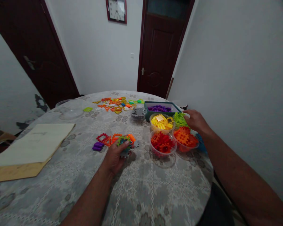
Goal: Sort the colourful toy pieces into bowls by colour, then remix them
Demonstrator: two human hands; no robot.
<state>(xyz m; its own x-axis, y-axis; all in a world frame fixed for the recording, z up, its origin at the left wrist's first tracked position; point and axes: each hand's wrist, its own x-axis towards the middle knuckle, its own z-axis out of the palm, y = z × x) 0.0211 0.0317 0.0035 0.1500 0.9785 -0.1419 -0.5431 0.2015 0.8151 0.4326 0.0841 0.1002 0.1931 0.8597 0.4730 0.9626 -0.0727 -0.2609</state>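
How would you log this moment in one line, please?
left hand: holding plastic pieces | right hand: at green pieces | nearby: red pieces

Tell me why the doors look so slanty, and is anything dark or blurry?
Head view: the left door and right door lean, probably from a wide, tilted camera; head view: the light is dim, with a soft shadow by the left hand on the tablecloth; head view: the faint marks on the paper are too fuzzy to read.

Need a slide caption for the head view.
Left hand holds toothed plastic pieces; right hand is at the green pieces, with red pieces, orange pieces and yellow pieces nearby.
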